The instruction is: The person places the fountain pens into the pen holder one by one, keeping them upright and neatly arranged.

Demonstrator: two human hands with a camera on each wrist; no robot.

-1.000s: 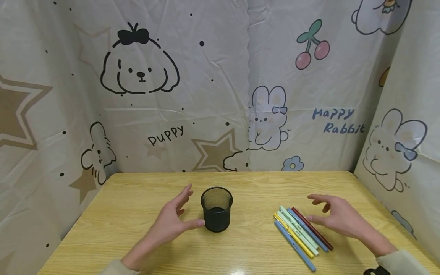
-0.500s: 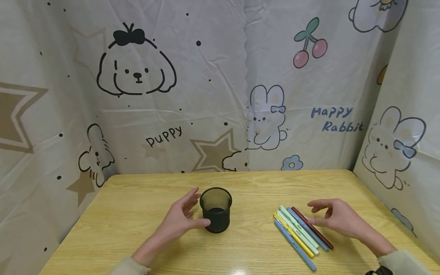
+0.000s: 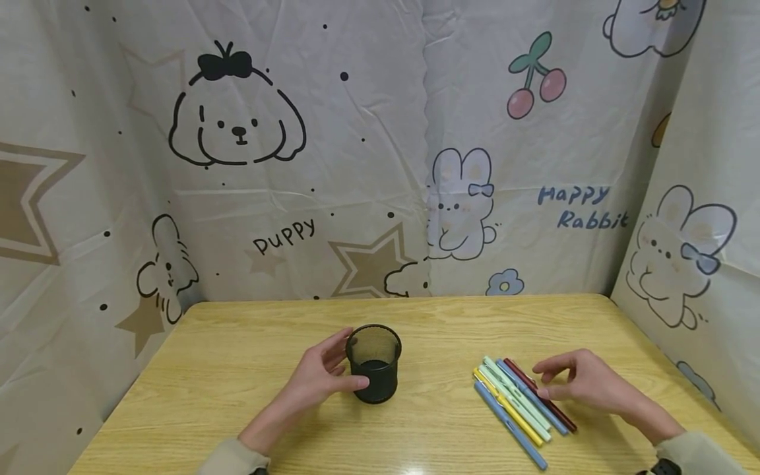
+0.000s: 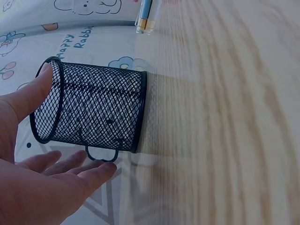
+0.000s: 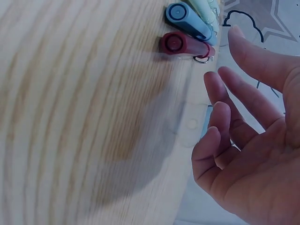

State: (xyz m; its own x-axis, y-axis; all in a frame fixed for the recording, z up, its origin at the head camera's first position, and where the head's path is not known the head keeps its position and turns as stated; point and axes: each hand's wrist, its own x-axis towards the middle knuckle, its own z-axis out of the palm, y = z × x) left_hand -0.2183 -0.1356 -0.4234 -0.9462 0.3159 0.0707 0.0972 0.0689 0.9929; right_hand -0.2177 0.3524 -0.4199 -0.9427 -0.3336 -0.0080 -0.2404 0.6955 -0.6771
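A black mesh pen cup (image 3: 380, 384) stands upright on the table, with nothing inside it. My left hand (image 3: 315, 378) reaches around its left side, thumb overlapping the front and fingers spread behind. In the left wrist view, the thumb is at the rim of the pen cup (image 4: 101, 105), and the fingers show a gap from the mesh. Over to the right lies a slanted row of several pens, the outermost being a dark red pen (image 3: 563, 417). My right hand (image 3: 588, 382) hovers beside it with fingers loosely bent, holding nothing; the thumb tip overlaps the dark red pen.
The row also has a yellow pen (image 3: 515, 412), a light green pen (image 3: 537, 419) and a blue pen (image 3: 519, 439) nearest the front. Behind the wooden table (image 3: 267, 330) hangs a printed cloth (image 3: 368, 171), which also encloses both sides.
My left hand has moved right, its thumb now across the pen cup's front. My right hand has lowered slightly toward the dark red pen, thumb and fingers closer together. Cup and pens stay put.
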